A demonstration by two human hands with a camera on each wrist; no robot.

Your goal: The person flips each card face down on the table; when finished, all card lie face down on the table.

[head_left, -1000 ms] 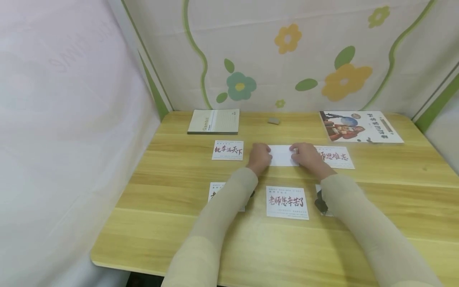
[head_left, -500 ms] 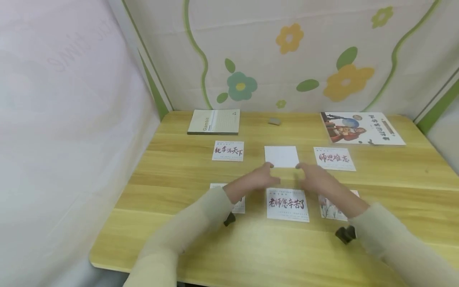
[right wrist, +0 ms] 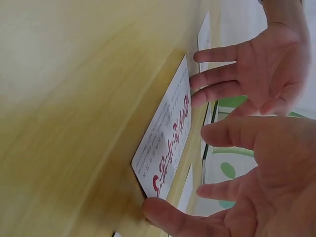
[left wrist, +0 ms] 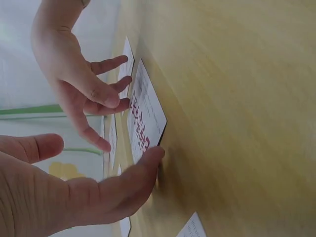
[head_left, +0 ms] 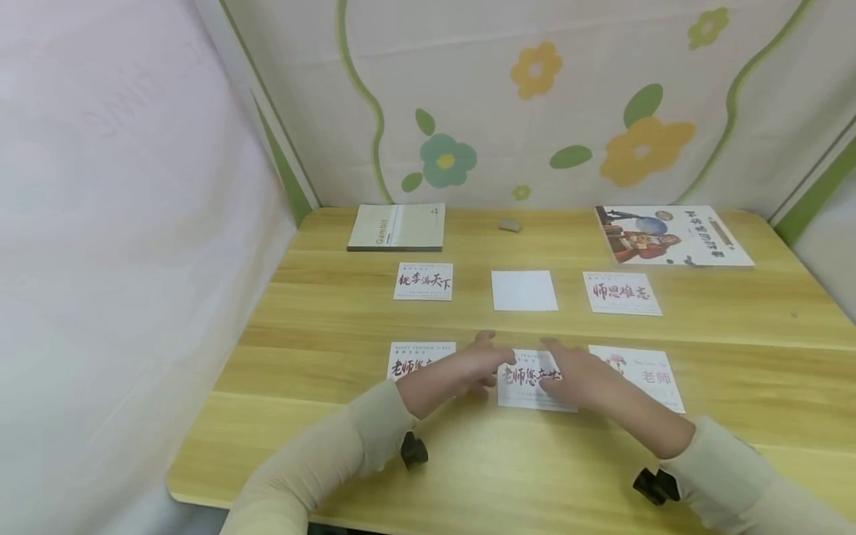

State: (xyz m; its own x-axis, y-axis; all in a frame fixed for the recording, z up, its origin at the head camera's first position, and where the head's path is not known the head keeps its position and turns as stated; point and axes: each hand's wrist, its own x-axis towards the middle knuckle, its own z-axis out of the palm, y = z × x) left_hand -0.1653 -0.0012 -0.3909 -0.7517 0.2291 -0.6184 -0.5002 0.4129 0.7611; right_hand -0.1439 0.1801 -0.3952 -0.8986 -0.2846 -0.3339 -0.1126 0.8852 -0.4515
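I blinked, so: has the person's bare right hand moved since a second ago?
Yes: the right hand moved down the head view, away from the pale wooden table's far edge.

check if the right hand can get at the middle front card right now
Probably yes: the right hand is over the right side of the middle front card, with a fingertip by one corner, and no object lies on top.

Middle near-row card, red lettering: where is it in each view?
Head: card, below and right of centre.
Left wrist: card, near centre, foreshortened.
Right wrist: card, near centre, foreshortened.
Shared landmark: left hand, left of the card in head, lower left in left wrist, upper right in right wrist.
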